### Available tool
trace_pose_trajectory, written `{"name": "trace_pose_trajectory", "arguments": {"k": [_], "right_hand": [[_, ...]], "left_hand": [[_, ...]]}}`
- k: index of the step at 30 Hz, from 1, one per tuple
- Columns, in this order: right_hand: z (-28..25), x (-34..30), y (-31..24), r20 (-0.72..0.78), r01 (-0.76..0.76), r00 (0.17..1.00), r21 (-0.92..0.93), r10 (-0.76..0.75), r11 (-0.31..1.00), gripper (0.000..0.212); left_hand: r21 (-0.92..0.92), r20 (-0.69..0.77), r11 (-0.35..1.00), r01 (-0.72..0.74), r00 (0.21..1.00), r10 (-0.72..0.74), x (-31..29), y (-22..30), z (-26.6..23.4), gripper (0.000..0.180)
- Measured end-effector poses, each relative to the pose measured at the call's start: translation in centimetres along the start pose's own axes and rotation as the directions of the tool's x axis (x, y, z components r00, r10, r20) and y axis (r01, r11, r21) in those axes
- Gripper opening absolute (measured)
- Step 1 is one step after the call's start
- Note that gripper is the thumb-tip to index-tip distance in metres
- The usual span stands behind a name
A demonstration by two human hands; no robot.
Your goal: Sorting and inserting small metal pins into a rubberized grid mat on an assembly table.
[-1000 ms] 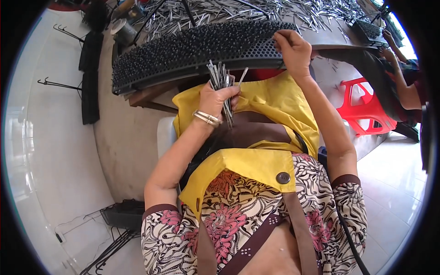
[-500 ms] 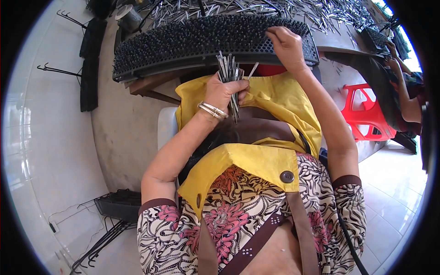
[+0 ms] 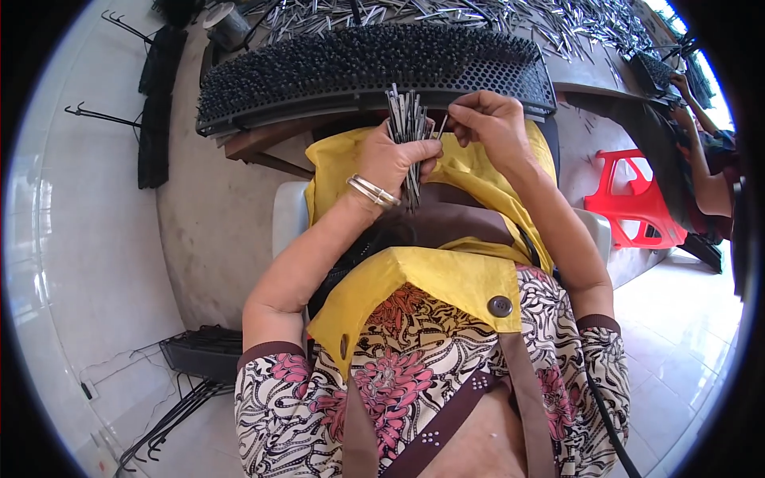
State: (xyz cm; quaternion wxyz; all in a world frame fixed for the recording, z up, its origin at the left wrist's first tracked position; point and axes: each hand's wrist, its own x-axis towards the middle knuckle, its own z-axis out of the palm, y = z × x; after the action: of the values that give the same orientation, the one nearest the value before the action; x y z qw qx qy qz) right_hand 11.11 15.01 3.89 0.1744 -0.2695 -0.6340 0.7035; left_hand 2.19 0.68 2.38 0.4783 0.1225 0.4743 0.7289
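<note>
Rising above the curled left hand (image 3: 389, 159), a bundle of thin metal strips (image 3: 408, 119) was gripped upright, the fingers being closed around its middle. A single metal strip (image 3: 441, 129), slanted slightly, was kept apart to the right of the bundle, its lower end set at the left thumb. The fingertips of the right hand (image 3: 496, 134) were placed at its upper end; whether they were closed on it could not be told. Two bracelets (image 3: 372, 192) were worn on the left wrist. A long black rack (image 3: 504, 78), perforated, was set just beyond both hands; most of its holes were filled with dark upright pieces (image 3: 343, 68), while those at right were left bare. Behind it, loose metal strips (image 3: 550, 20) were strewn over the table (image 3: 588, 73). A metal can (image 3: 226, 26) was placed past the rack's left end. Farther right, a red stool (image 3: 635, 199) was seen beside another person's legs.
</note>
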Motion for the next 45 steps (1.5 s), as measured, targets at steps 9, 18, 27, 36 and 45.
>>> {"name": "trace_pose_trajectory", "arguments": {"k": [9,18,27,36,45], "right_hand": [[-0.8,1.2,-1.0,-0.081,0.129,0.988,-0.02,-0.13,0.991,0.009],[-1.4,6.1,0.3,-0.122,0.546,0.663,-0.597,-0.738,0.589,0.009],[-0.8,6.3,0.6,0.411,0.513,0.543,-0.853,-0.732,-0.099,0.01],[0.0,0.0,-1.4,0.161,-0.034,0.987,0.037,0.027,0.999,0.008],[-2.0,1.4,-1.1,-0.292,0.323,0.888,-0.151,-0.355,0.934,0.011]], "left_hand": [[0.0,0.035,1.0,0.025,0.999,-0.025,0.1,0.1,-0.3,0.024],[0.003,0.072,0.993,0.117,0.99,-0.117,0.1,-0.1,-0.5,0.023],[0.003,0.11,0.991,0.136,0.985,-0.136,0.2,-0.3,-0.5,0.023],[0.082,0.298,0.985,0.151,0.939,-0.169,-0.2,0.5,-0.5,0.024],[0.026,0.104,0.983,0.181,0.978,-0.183,0.1,0.2,-0.5,0.024]]}}
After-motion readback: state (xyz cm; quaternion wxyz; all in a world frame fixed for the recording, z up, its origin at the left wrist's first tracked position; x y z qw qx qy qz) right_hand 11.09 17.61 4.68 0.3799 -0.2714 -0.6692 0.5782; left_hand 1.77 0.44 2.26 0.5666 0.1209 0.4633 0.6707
